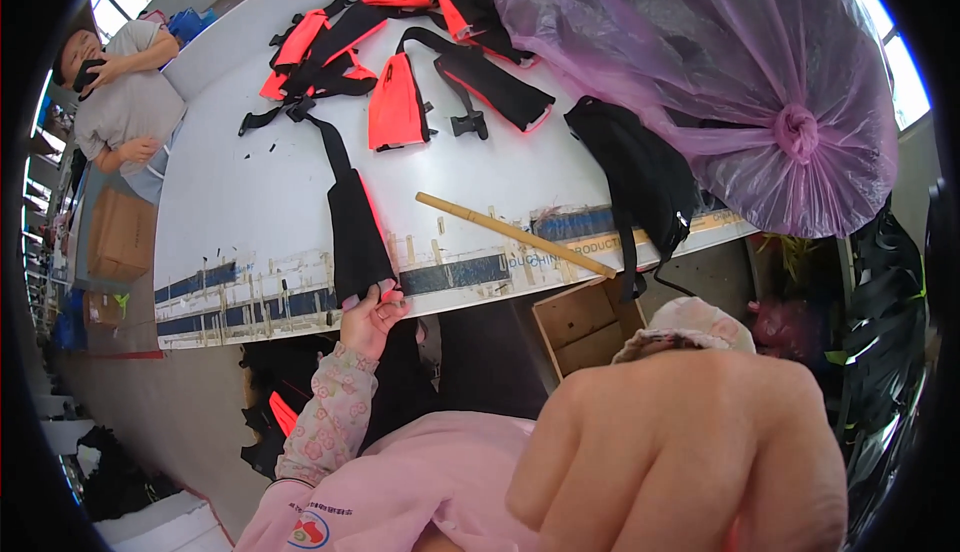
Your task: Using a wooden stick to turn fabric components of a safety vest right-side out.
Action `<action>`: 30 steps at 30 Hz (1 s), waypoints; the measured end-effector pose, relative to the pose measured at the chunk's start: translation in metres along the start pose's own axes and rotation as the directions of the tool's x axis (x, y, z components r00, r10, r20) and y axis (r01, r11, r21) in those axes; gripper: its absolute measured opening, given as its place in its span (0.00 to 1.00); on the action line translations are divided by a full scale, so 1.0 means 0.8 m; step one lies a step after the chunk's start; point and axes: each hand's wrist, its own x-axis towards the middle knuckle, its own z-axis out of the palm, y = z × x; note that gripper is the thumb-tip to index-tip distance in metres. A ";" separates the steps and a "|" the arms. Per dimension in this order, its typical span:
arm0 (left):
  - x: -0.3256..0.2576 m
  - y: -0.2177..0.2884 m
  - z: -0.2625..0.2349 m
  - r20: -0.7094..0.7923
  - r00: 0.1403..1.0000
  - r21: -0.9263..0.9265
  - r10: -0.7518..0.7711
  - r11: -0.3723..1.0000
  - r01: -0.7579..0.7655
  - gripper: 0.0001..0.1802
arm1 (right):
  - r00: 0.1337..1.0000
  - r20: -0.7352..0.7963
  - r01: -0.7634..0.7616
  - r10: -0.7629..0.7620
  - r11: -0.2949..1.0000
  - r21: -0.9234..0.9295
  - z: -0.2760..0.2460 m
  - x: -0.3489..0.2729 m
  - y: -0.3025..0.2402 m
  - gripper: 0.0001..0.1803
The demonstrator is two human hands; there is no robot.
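My left hand grips the near end of a long black padded piece with a red edge, right at the front edge of the white table. The piece runs away from me up to a black strap and buckle. My right hand is very close to the camera at the lower right. Its back faces me and its fingers are curled into a fist. Whatever is inside it is hidden. Both of my sleeves are pink with a flower print.
Several red and black padded pieces with straps lie further back. A wooden stick lies near the front edge. A black piece hangs over it. A big tied purple plastic bag fills the right. Another person stands far left beside cardboard boxes.
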 end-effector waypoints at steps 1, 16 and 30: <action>0.003 -0.001 0.002 -0.005 1.000 0.011 0.009 1.000 -0.009 0.16 | 1.000 -0.015 0.000 0.000 1.000 -0.013 -0.007 0.005 0.005 0.09; 0.007 -0.007 0.000 0.001 0.999 -0.037 -0.046 0.998 0.046 0.14 | 0.999 -0.051 0.018 -0.013 0.995 0.098 -0.034 -0.001 0.035 0.09; 0.013 -0.011 0.005 0.007 0.999 -0.014 -0.054 0.998 0.054 0.13 | 0.997 -0.068 0.031 -0.021 0.987 0.156 -0.055 -0.006 0.028 0.09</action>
